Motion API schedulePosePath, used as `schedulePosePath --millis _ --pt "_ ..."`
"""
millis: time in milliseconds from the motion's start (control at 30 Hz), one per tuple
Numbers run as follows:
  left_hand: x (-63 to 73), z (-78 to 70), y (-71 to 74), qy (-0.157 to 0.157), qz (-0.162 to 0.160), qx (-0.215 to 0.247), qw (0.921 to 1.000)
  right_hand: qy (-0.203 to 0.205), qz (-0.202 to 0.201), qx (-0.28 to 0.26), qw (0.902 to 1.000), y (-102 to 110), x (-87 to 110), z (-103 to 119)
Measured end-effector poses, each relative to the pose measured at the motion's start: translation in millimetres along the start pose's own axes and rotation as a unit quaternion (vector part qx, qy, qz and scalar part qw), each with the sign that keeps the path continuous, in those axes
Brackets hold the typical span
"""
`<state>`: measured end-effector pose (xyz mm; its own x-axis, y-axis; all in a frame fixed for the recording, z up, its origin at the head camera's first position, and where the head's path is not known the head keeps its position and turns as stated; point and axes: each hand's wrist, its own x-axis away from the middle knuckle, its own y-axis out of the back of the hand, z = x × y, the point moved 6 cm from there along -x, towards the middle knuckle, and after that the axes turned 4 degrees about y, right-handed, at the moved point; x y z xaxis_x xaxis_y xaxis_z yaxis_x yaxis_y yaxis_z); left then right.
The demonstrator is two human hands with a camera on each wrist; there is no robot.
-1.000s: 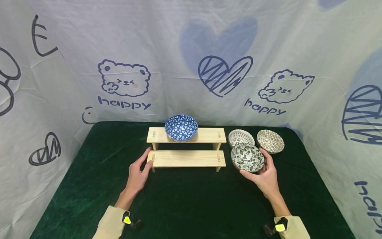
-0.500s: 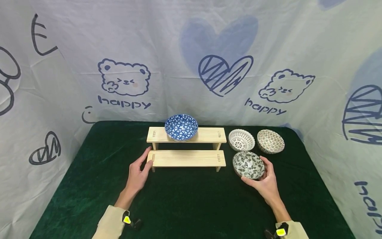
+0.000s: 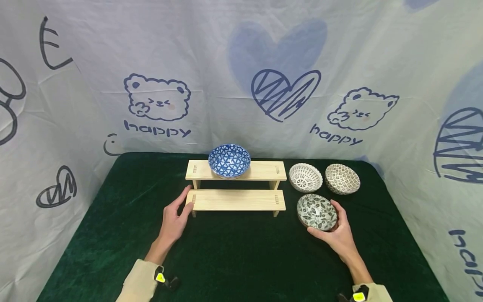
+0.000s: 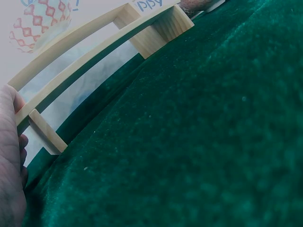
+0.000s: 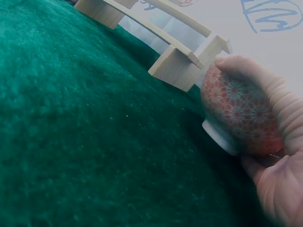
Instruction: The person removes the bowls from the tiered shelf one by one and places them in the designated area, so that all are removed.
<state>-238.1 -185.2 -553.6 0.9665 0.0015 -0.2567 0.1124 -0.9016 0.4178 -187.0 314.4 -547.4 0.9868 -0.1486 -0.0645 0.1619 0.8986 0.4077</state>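
Observation:
A two-step wooden stand (image 3: 236, 200) faces me on the green cloth. My left hand (image 3: 174, 222) grips the left end of its lower step, thumb at the front and index finger at the back; curled fingertips show below that end in the left wrist view. In my right hand (image 3: 338, 233) is a bowl (image 3: 317, 212) with a dark leafy pattern inside, held by its right side, thumb toward the front. The right wrist view shows the bowl's red flowered outside (image 5: 236, 109) and its white foot close over the cloth. A blue triangle-patterned bowl (image 3: 229, 160) sits on the upper step.
Behind the held bowl, a white ribbed bowl (image 3: 305, 177) and a brown-patterned bowl (image 3: 342, 179) stand side by side, right of the stand. A printed white curtain (image 3: 222, 113) rises along the back edge of the green cloth (image 3: 241, 260).
My right hand has brought the leafy bowl toward me and slightly right, so it no longer overlaps the white ribbed bowl. My left hand has stayed on the stand.

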Motion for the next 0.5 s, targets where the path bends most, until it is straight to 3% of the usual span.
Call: schedulePosePath --millis 300,500 --pt "0.2 -1.1 0.2 0.005 0.002 0.0 1.0 0.001 0.041 0.036 0.9985 4.0 -1.2 3.4" --pt "-0.1 -2.4 0.4 0.007 0.001 -0.004 1.0 0.042 0.038 0.042 0.9975 8.3 -6.6 19.2"
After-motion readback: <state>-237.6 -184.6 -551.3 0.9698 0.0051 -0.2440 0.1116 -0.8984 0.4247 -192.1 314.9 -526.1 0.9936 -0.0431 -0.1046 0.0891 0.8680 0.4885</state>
